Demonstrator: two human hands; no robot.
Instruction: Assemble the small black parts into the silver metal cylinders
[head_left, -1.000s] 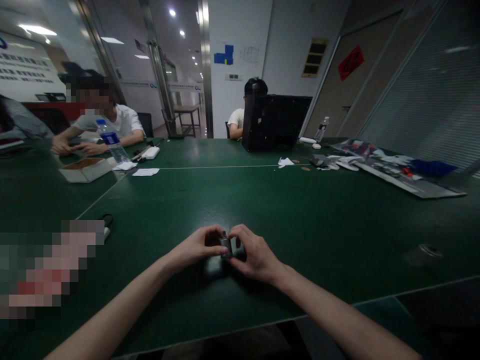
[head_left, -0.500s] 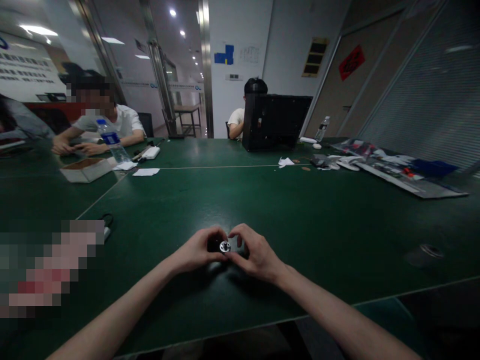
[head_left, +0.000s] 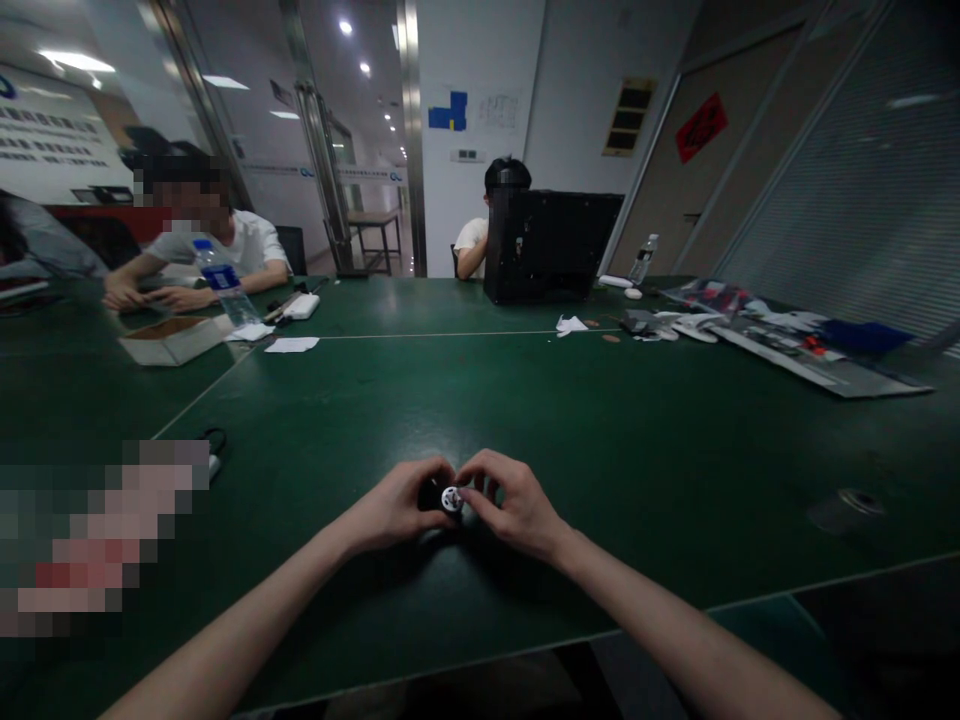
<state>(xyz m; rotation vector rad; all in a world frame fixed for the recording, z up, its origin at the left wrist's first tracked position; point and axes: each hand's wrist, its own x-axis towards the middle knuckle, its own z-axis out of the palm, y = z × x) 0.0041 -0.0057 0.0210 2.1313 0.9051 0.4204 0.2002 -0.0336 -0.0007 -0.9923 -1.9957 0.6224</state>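
Both my hands meet over the near middle of the dark green table (head_left: 465, 400). Between them is a small dark part with a round silvery end (head_left: 451, 498) that faces me. My left hand (head_left: 395, 505) curls round its left side, thumb and forefinger pinched on it. My right hand (head_left: 511, 505) is closed on its right side, fingertips touching the silvery end. Most of the part's body is hidden by my fingers.
A round metal piece (head_left: 851, 503) lies at the right. Farther off are a black case (head_left: 551, 245), water bottles (head_left: 223, 282), a flat box (head_left: 171, 338), papers (head_left: 291, 344) and clutter (head_left: 787, 335). Two other people sit across the table. A blurred patch covers the near left.
The small part has been turned between my fingers, so its round silvery end now faces me. My hands have drawn slightly closer together and a little lower.
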